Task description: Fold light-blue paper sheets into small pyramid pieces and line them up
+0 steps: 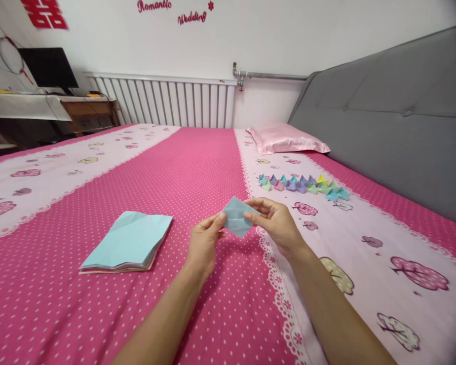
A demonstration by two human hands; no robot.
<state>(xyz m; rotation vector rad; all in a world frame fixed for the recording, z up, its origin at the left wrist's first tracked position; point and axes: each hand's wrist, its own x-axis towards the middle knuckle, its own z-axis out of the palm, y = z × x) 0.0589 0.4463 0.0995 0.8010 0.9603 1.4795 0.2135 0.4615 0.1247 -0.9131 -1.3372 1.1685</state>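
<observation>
Left hand (203,244), right hand (278,224) pinch folded paper (235,218); underside hidden.

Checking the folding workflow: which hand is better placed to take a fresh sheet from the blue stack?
Left, likely. The left hand lies nearer the paper stack on its side; the right hand would cross over. Both pinch the folded paper.

Bright even light, soft shadows, warped edges

Folded paper (236,217) is held at frame centre between left hand (204,242) and right hand (275,220), over the bed (197,167). Paper stack (128,242) lies lower left; row of folded pieces (304,185) lies centre right, pillow (287,138) behind it
</observation>
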